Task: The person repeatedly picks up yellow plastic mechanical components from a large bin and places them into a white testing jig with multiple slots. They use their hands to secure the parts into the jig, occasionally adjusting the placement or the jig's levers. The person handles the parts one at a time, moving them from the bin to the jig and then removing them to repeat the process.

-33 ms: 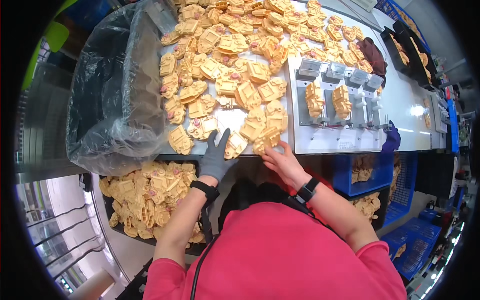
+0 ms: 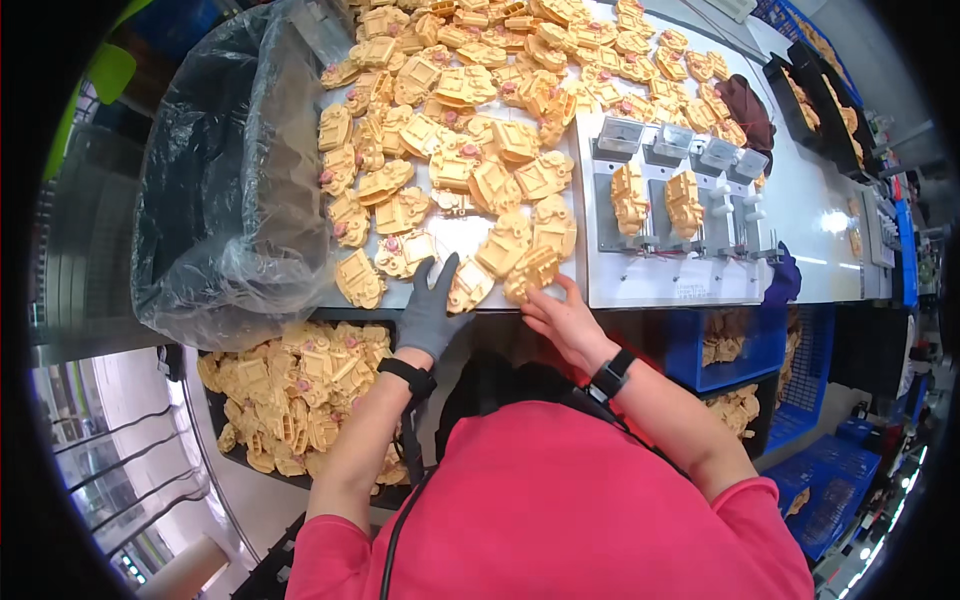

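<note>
Two hands work at the near edge of a white table (image 2: 800, 270) strewn with tan moulded parts. The left hand (image 2: 432, 312), in a grey glove, lies flat with its fingers spread wide; its fingertips touch a tan part (image 2: 468, 285) at the table's lip and hold nothing closed. The bare right hand (image 2: 560, 318) is just beside it at about 3 o'clock, fingers slightly curled over another tan piece (image 2: 530, 272); whether it pinches that piece or only rests on it I cannot tell.

From the left hand, the tan part lies toward 1 o'clock, touching the index and middle fingertips. Its long axis seems to run from 7 to 1 o'clock, roughly in line with those fingers. From the right hand, the tan piece lies toward 11 o'clock, under the fingertips. Each hand is nearer its own part, and the two parts sit close together, nearly touching.

Beyond them, toward 12 o'clock, the main heap (image 2: 470, 110) covers the table. At 2 o'clock from the right hand stands a white fixture (image 2: 680, 250) with two tan parts mounted upright. At 9 o'clock a clear plastic bag (image 2: 230, 180) hangs over the table's end, and below it at 7 o'clock a dark tray (image 2: 215, 420) holds more parts.
</note>
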`<move>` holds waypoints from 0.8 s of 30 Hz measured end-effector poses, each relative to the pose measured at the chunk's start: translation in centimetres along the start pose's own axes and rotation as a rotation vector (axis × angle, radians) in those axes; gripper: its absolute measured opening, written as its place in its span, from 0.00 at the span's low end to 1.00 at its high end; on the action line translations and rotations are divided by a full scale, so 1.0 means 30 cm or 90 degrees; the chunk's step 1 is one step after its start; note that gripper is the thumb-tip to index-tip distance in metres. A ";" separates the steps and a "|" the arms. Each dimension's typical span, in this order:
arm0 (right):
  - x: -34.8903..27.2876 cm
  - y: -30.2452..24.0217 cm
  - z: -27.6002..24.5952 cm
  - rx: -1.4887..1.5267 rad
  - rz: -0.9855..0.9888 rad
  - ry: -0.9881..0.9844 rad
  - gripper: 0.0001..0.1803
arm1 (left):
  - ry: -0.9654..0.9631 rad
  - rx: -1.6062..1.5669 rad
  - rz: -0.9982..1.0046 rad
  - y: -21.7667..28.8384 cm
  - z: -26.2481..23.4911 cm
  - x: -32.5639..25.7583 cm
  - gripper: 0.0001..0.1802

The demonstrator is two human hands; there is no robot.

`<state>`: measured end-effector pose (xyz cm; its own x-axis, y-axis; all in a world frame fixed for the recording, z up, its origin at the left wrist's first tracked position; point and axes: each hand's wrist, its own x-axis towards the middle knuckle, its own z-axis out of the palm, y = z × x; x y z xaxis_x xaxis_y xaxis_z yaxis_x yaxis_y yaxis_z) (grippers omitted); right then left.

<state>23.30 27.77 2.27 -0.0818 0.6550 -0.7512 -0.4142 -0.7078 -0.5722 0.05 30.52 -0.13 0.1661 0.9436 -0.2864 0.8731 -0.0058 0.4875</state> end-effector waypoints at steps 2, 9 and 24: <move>0.048 -0.048 0.047 0.054 0.000 0.011 0.44 | 0.058 -0.046 0.037 -0.001 -0.008 0.046 0.54; 0.223 -0.161 0.225 0.107 -0.060 -0.070 0.31 | 0.149 -0.127 0.021 -0.025 -0.031 0.222 0.46; 0.124 -0.552 0.246 -0.095 -0.187 -0.082 0.44 | 0.232 -0.134 0.128 -0.035 -0.046 0.438 0.45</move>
<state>23.17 43.87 11.37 -0.0965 0.8576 -0.5051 -0.3002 -0.5089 -0.8068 0.68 43.37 -3.27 0.1185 0.9855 0.1211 0.7217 -0.1693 0.6712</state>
